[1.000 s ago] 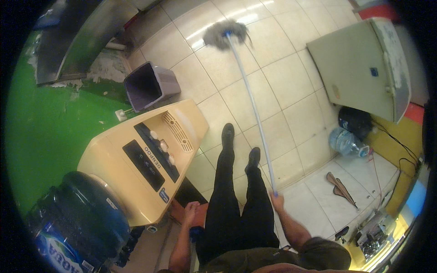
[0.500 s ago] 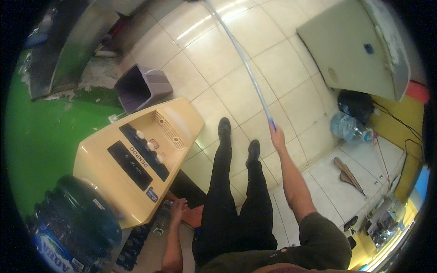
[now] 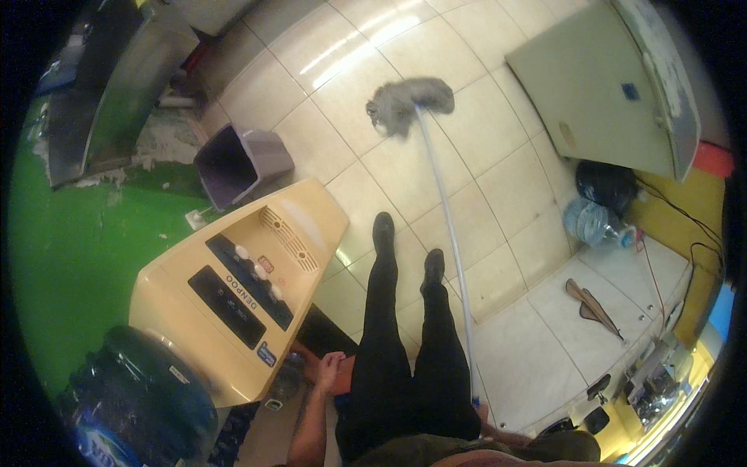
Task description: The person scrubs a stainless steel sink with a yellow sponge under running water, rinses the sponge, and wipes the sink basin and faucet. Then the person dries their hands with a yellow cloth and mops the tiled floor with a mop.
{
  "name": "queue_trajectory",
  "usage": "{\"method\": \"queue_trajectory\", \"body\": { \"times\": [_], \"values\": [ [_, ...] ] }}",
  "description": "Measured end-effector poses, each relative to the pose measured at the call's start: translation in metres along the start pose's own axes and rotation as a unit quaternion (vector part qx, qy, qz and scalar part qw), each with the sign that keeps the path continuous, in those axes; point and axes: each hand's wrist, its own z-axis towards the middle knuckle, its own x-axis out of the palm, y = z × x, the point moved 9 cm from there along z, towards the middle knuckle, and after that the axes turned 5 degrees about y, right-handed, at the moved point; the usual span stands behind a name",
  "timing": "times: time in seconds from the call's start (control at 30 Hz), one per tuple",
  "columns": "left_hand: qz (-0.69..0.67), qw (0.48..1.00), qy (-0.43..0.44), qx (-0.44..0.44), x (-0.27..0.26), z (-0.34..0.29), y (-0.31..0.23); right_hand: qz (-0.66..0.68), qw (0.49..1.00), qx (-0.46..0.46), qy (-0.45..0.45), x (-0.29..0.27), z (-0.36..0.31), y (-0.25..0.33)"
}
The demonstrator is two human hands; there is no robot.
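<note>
A mop with a shaggy grey head (image 3: 412, 100) rests on the tiled floor ahead of my feet. Its long pale blue handle (image 3: 450, 222) slants back toward me and passes beside my right leg. By my right hip, my right hand (image 3: 483, 414) is closed around the handle's end, partly hidden beside my thigh. My left hand (image 3: 330, 370) hangs by my left leg next to the water dispenser (image 3: 233, 288), with loosely bent fingers apart and nothing visible in them.
A grey-purple bin (image 3: 268, 159) stands beyond the dispenser, which carries a large water bottle (image 3: 148, 389). On the right are a pale cabinet (image 3: 599, 93), a clear water jug (image 3: 587, 222) lying on its side, cables, and a brown object (image 3: 593, 305) on a white tiled ledge.
My right hand has drawn the mop back from far ahead to my right hip. The mop head has come into view on the floor. My left hand has shifted slightly right.
</note>
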Motion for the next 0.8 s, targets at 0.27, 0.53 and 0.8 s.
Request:
{"method": "queue_trajectory", "body": {
  "times": [0.27,0.53,0.8],
  "values": [
    [-0.126,0.988,-0.024,-0.086,-0.035,-0.004,0.025,0.260,0.879,-0.382,-0.119,-0.237,0.212,0.630],
    [-0.094,0.991,-0.074,-0.059,-0.077,-0.010,0.000,0.186,0.862,-0.429,-0.195,-0.325,0.141,0.866],
    [-0.060,0.993,-0.010,-0.096,-0.030,-0.003,-0.011,0.116,0.953,-0.260,-0.101,-0.119,0.108,0.355]
  ]
}}
